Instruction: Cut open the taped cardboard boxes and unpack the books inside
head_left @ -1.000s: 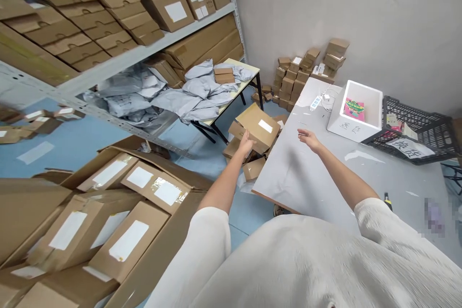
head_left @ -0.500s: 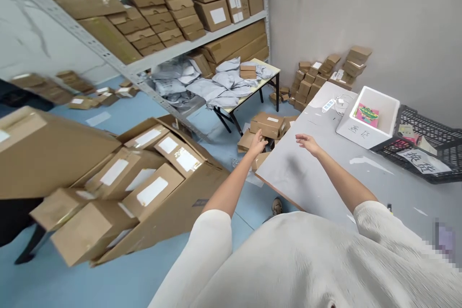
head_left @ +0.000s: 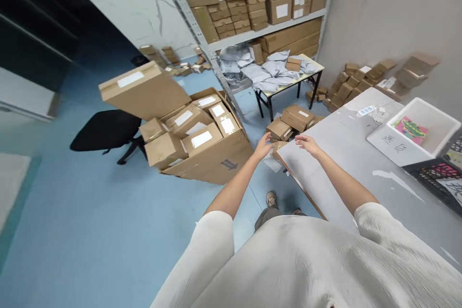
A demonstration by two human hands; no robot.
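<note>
My left hand (head_left: 263,146) is held out in the air with its fingers apart and nothing in it, left of the grey table's corner. Over the near-left part of the grey table (head_left: 346,147) hangs my right hand (head_left: 306,144), its fingers spread and holding nothing. Brown cartons (head_left: 296,117) lie on the floor just beyond both hands. To the left stands a large open carton (head_left: 216,166) filled with several smaller labelled boxes (head_left: 202,139).
A black chair (head_left: 104,130) stands at the left. Metal shelving (head_left: 249,36) holds stacked boxes. A small table (head_left: 317,65) carries grey parcels (head_left: 269,72). A white foam box (head_left: 442,125) and a black crate (head_left: 429,175) sit at the right.
The view has turned left, so the carton, shelving and tables appear further right, and the chair shows more fully. My hands are a little closer together in the picture, still empty.
</note>
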